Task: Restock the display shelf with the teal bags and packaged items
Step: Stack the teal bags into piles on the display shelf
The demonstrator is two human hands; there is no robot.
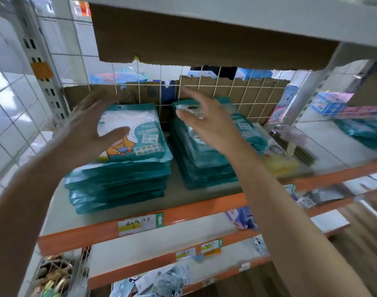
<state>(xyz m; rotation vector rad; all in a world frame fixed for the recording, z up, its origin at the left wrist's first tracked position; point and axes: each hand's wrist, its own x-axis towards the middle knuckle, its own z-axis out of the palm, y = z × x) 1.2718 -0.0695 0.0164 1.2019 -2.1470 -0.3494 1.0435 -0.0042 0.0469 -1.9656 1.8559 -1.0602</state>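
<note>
Two stacks of flat teal bags lie on the grey display shelf (179, 189) with the orange front rail. The left stack (127, 168) has a cartoon figure on its top bag. The right stack (207, 166) is narrower and sits beside it. My left hand (87, 133) hovers with spread fingers over the left side of the left stack, holding nothing. My right hand (207, 123) is spread above the top of the right stack, its fingers near the back edge of the top bag; whether they touch it is unclear.
A white wire grid (204, 93) backed by cardboard closes the shelf's rear. A yellow packet and dark green sticks (299, 155) lie right of the stacks. More teal bags (363, 131) sit on the neighbouring shelf at right. Lower shelves hold small packets.
</note>
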